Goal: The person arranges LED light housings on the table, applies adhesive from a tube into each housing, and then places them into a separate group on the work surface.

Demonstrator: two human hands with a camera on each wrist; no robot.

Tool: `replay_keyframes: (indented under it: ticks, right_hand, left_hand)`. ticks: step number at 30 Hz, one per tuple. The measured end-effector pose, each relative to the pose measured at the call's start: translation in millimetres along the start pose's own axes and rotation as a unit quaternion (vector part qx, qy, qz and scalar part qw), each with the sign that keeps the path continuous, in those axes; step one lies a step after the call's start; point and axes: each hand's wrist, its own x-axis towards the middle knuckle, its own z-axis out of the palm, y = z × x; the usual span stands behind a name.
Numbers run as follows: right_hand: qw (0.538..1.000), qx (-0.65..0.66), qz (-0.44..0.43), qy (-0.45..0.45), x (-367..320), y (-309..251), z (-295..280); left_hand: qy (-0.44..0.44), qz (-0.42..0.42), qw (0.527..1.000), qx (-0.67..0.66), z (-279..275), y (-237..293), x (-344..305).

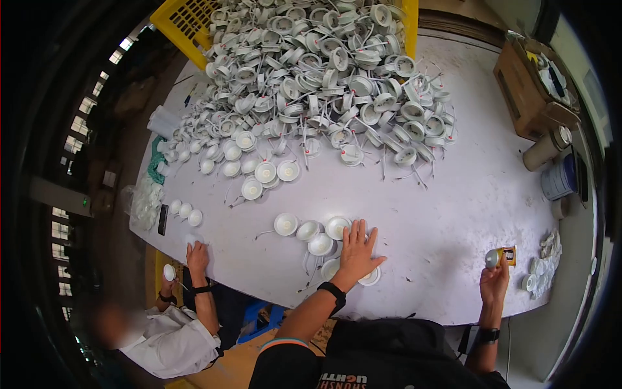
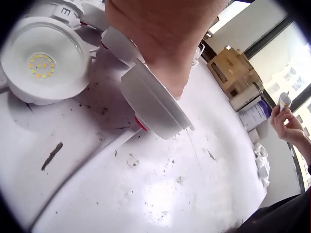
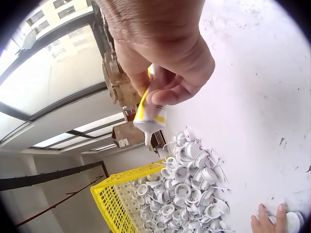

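Note:
My left hand [image 1: 356, 256] lies spread, fingers straight, over a small group of white round lamps [image 1: 321, 244] near the table's front edge. In the left wrist view a tilted white lamp [image 2: 153, 102] with a cable is beside the hand [image 2: 160, 43], and another lamp [image 2: 46, 60] faces up, its yellow LED dots showing. At the right, my right hand [image 1: 495, 282] holds a yellow and white tube [image 1: 503, 257] between thumb and fingers. In the right wrist view the tube [image 3: 150, 109] points its nozzle away from the hand [image 3: 163, 53].
A large heap of lamps [image 1: 324, 84] spills from a yellow crate [image 1: 184, 29] at the back. A cardboard box [image 1: 528, 91], a jar [image 1: 547, 148] and a tub [image 1: 558, 178] stand right. Another person [image 1: 172, 337] sits left, holding a lamp. Crumpled white pieces [image 1: 551, 259] lie far right.

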Motion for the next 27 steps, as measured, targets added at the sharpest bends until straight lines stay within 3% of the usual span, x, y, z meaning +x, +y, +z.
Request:
replay_keyframes:
  ticks: [5,7,10,18,27]
  right_hand:
    - [1.000,0.003,0.015,-0.015,1,7,1]
    - [1.000,0.003,0.024,-0.020,2,9,4]
    - [0.998,0.001,0.031,-0.051,3,11,9]
    - [0.999,0.005,0.001,-0.047,6,-2,-13]
    - [0.999,0.000,0.011,-0.030,32,16,-57]
  left_hand:
    - [0.035,0.022,0.999,-0.014,-13,8,-11]
    - [0.040,0.085,0.995,-0.046,-23,25,-15]
    - [0.029,0.106,0.993,-0.030,-16,42,-14]
    - [0.069,-0.007,0.998,-0.009,16,1,5]
    - [0.062,-0.020,0.998,0.026,17,-24,-14]
